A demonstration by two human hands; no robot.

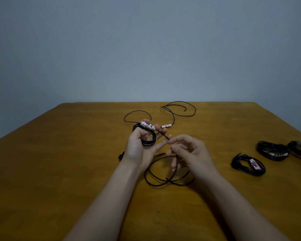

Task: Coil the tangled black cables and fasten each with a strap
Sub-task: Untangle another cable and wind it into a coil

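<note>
Grips a small coil of black cable [147, 139] in the left hand [137, 148], fingers curled through its loops, above the middle of the wooden table [59, 171]. Presses a white-and-red strap [147, 126] against the coil's far side with the fingertips. Pinches a strand leading off the coil with the right hand [188, 152], thumb and forefinger closed together just right of the coil, other fingers loosely bent. Spills into loose loops [163, 181] on the table beneath both hands, nearer than the coil. More slack cable [179, 110] near the far edge. A second strap [166, 126] just right of the left fingertips; cannot tell whether fixed to the cable. Well to the right, finished coils: a labelled one [248, 165] nearest, another [272, 150] beyond it.
</note>
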